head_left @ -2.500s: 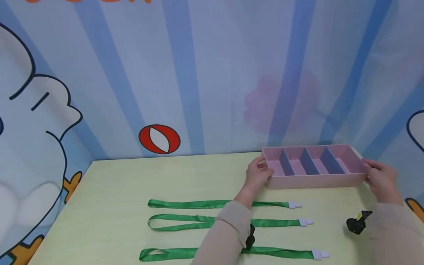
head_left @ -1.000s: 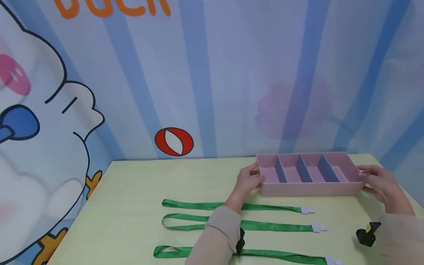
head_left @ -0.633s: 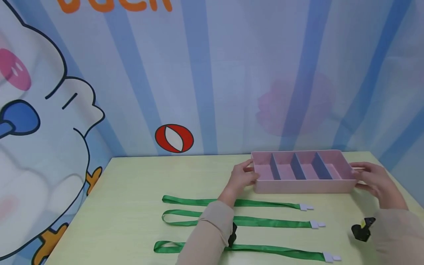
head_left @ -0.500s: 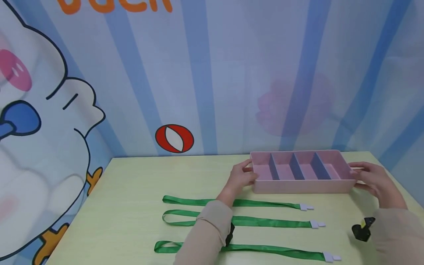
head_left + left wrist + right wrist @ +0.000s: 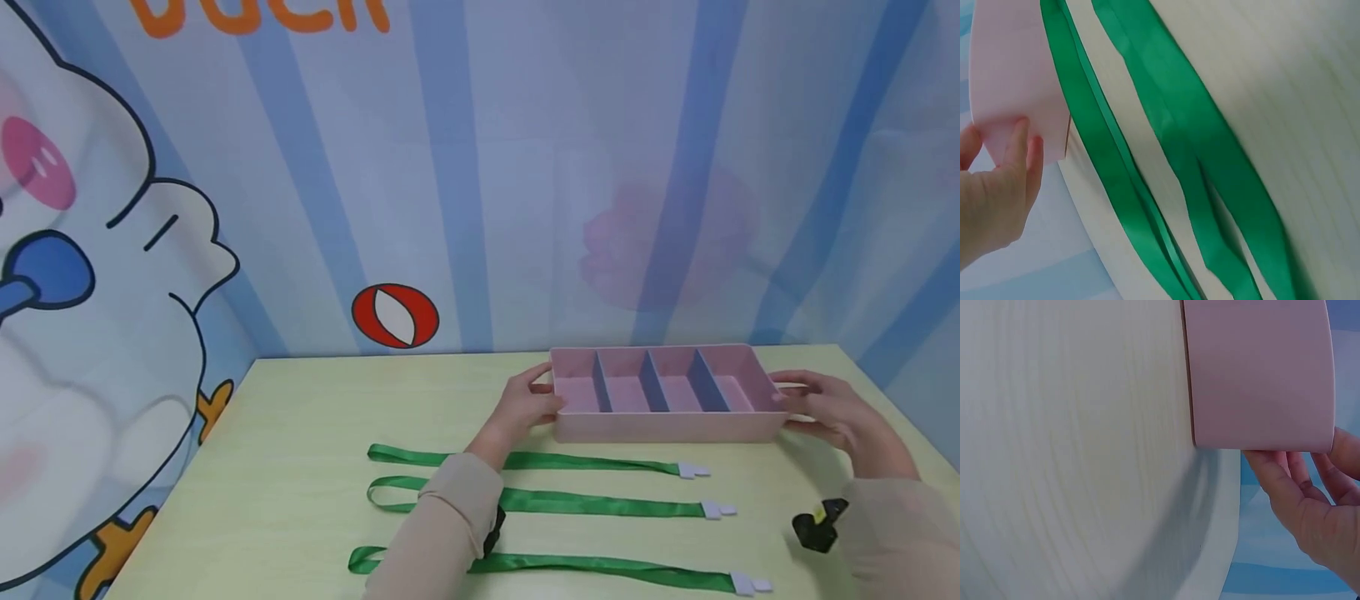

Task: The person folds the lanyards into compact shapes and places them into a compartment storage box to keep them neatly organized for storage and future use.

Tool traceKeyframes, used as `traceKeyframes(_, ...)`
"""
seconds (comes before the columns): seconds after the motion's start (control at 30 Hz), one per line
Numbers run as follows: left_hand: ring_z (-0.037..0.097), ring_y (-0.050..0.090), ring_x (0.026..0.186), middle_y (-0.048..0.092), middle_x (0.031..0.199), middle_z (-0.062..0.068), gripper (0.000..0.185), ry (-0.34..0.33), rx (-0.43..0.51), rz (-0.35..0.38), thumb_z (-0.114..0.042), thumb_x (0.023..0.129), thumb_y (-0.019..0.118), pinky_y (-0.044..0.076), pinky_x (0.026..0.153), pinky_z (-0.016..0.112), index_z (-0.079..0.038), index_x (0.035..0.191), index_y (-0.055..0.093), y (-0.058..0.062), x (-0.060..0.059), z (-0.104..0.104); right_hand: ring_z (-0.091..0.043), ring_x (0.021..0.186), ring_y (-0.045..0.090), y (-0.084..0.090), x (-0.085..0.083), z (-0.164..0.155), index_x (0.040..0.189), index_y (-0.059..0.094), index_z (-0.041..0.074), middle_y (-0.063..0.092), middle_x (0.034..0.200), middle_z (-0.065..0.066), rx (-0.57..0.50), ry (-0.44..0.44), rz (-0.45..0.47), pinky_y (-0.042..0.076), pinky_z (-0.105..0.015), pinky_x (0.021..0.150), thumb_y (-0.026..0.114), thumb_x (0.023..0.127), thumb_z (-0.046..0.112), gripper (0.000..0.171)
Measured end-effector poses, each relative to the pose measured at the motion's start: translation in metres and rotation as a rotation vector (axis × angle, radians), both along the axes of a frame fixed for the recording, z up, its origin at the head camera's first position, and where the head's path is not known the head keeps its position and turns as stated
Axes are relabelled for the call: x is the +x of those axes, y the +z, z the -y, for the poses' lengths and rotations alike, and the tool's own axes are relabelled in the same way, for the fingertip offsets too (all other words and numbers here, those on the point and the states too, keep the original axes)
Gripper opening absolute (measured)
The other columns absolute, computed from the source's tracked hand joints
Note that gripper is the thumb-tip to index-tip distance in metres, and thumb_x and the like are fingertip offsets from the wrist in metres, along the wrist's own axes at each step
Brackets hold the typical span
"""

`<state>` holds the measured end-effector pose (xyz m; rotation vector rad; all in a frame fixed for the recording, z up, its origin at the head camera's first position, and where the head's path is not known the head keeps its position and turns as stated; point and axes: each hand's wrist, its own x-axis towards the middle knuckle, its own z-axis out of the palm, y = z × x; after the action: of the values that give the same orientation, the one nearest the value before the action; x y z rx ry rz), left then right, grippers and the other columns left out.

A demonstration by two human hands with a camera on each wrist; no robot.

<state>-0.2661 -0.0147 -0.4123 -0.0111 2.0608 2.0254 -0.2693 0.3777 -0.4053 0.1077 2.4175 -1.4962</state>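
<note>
Pink divided tray [image 5: 667, 427] gripped at both ends, left hand [image 5: 521, 408] and right hand [image 5: 828, 410] fingers clamped on end walls, green lanyards [image 5: 540, 500] just in front of tray

The left hand [image 5: 994, 194] sat at the lower left, its fingers [image 5: 1017, 142] laid against the end of the pink tray [image 5: 1013, 81]. Two green straps [image 5: 1154, 156] ran slantwise over the pale desk [image 5: 1285, 94] from the top toward the bottom right. The strap nearer the tray passed just beside its wall, and blue wall showed past the desk's edge.
</note>
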Motion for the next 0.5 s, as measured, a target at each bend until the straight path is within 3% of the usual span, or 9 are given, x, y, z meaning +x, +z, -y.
traceKeyframes(0.17,0.029,0.058,0.100,0.051,0.123,0.024,0.064,0.009,0.012,0.020,0.007,0.084,0.061,0.051,0.085,0.045,-0.011,0.141,0.040,0.002,0.000,0.009,0.004,0.083,0.051,0.002,-0.001,0.009,0.142,0.012,-0.011,0.018,0.140,-0.039,-0.026,0.019,0.011,0.052,-0.039,0.084,0.055,0.094,0.018,0.071)
traceKeyframes(0.5,0.026,0.058,0.098,0.050,0.122,0.023,0.062,0.011,0.012,0.060,0.005,0.086,0.060,0.050,0.087,0.044,-0.013,0.142,0.040,0.000,0.001,0.021,-0.006,0.091,0.051,0.002,-0.001,0.019,0.142,0.013,-0.010,0.021,0.138,-0.038,-0.017,0.061,0.031,0.052,-0.040,0.085,0.059,0.092,0.012,0.072)
